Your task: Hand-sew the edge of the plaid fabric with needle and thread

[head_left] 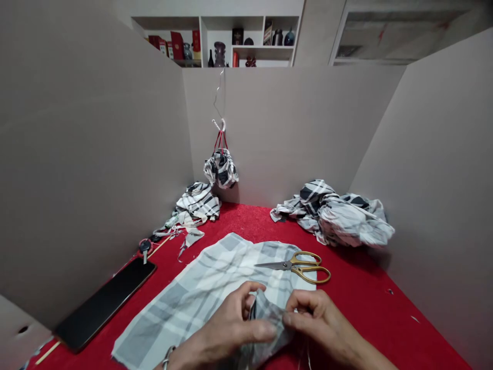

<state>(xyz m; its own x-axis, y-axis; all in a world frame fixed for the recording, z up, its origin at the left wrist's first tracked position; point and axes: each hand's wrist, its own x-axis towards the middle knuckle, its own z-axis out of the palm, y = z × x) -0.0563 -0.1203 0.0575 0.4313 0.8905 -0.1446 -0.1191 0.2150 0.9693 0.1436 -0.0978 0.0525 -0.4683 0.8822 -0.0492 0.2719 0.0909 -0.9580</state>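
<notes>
A small folded piece of grey plaid fabric [265, 311] is held up between my two hands near the front edge. My left hand [234, 324] grips its left side, thumb across the front. At its right edge, my right hand [314, 313] is closed in a pinch on the fabric; whether a needle is between the fingertips cannot be seen. Thin pale threads [308, 354] hang below the right hand. Under my hands lies a large flat piece of grey and white plaid cloth [185, 293]. Gold-handled scissors [288, 264] rest on its far right part, blades pointing left.
A black phone [106, 303] lies at left beside a thin wooden stick [159, 246] and a small round tool [145, 246]. Fabric scraps [196, 203] and a crumpled cloth heap [339, 213] sit at the back. A plaid drawstring bag [222, 169] hangs from a hook. Grey panels enclose the red tabletop [365, 298].
</notes>
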